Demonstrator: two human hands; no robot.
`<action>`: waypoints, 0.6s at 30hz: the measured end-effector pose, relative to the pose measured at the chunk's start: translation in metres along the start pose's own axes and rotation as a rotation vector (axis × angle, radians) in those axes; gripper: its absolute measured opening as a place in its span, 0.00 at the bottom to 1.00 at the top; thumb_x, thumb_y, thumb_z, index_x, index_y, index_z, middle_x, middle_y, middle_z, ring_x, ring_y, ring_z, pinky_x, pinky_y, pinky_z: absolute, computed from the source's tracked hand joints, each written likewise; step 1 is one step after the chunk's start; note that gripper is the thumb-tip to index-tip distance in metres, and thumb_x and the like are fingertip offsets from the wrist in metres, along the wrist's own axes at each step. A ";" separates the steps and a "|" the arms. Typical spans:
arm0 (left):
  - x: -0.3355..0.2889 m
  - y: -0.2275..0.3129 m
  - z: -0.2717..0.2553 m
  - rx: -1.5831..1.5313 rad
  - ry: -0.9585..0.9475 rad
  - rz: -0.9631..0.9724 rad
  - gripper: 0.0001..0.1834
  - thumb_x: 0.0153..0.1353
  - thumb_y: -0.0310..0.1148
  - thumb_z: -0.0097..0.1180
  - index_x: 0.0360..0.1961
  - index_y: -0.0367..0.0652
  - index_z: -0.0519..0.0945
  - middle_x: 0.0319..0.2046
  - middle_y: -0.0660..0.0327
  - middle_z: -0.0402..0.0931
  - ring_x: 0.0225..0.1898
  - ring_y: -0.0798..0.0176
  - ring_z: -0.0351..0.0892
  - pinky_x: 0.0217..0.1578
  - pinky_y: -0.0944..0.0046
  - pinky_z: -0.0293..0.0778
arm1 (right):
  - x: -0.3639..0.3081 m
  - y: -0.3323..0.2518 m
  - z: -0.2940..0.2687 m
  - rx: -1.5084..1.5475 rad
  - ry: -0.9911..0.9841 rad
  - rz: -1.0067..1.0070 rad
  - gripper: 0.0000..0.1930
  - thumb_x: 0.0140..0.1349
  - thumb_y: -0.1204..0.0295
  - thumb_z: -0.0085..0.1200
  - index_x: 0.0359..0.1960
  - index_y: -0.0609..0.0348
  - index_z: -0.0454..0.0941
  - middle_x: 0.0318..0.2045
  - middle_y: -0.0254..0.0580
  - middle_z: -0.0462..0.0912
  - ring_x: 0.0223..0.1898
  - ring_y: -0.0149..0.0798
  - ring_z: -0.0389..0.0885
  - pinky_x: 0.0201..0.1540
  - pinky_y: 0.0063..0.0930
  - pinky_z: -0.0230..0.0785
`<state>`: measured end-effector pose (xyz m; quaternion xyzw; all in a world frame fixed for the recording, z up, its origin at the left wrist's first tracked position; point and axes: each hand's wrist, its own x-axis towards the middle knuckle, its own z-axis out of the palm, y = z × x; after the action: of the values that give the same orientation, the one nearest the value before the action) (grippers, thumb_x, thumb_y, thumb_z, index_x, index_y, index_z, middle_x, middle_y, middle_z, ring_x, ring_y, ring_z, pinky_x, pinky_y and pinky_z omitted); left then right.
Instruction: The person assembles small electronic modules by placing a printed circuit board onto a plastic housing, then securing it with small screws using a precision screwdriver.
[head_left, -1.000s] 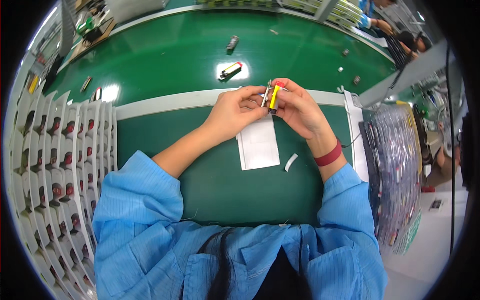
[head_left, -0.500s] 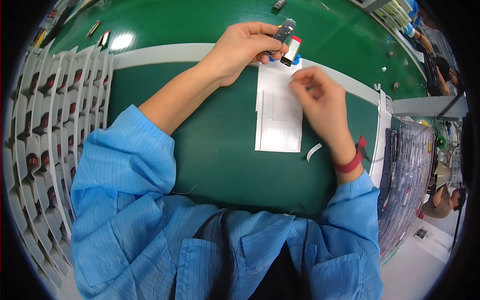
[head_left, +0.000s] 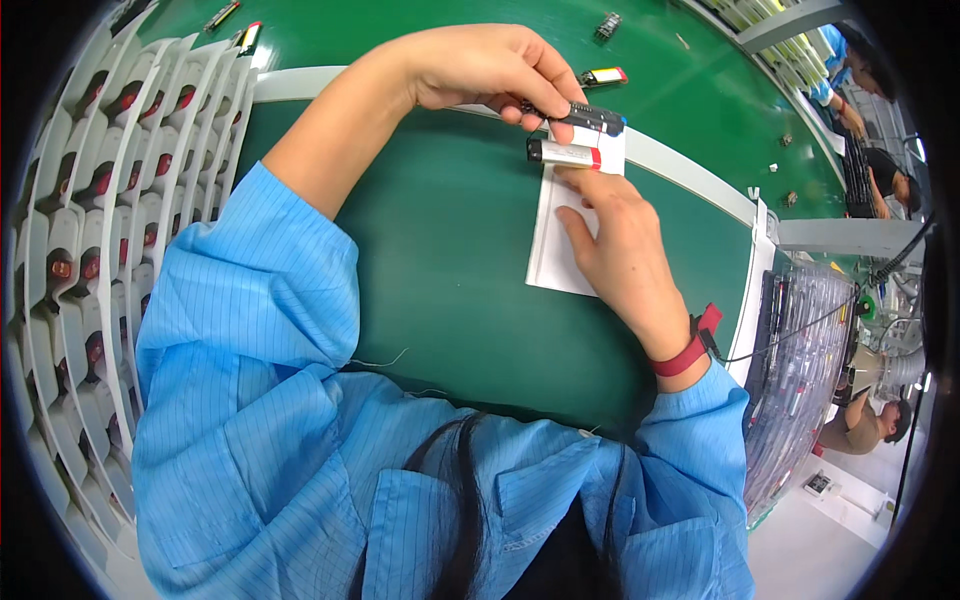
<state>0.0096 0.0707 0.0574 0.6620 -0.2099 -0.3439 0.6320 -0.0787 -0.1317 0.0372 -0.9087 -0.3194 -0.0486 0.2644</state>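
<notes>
My left hand (head_left: 500, 75) is closed round a slim black electronic part (head_left: 600, 119), with the fingertips gripping its left end. Just below it lies a white battery-like cylinder (head_left: 567, 153), black at its left end and red at its right. Whether wires join the two is too small to tell. My right hand (head_left: 628, 240) is beneath the cylinder, its index finger at or against the red end. Thumb and index finger are apart there. Below them a flat white board (head_left: 558, 250) lies on the dark green mat, partly hidden by my right hand.
Another white cylinder with a red end (head_left: 604, 76) lies beyond the mat's pale edge (head_left: 300, 84). A small dark part (head_left: 608, 26) is farther back. White trays (head_left: 130, 190) of red-ended pieces stand at left, stacked clear trays (head_left: 805, 380) at right. Other people sit far right.
The black part and cylinder have swung from upright to nearly level. My right hand has moved up to the cylinder's red end. The view has shifted slightly.
</notes>
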 end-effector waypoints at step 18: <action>-0.003 -0.017 0.004 0.242 -0.362 -0.114 0.08 0.50 0.24 0.54 0.32 0.32 0.79 0.43 0.50 0.75 0.20 0.74 0.72 0.20 0.75 0.69 | 0.012 0.007 0.002 -0.012 -0.011 0.081 0.19 0.44 0.82 0.55 0.41 0.62 0.68 0.28 0.49 0.79 0.29 0.47 0.79 0.32 0.34 0.71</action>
<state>0.0022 0.0721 0.0410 0.6713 -0.3217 -0.4645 0.4796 -0.0654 -0.1286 0.0351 -0.9228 -0.2833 -0.0347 0.2587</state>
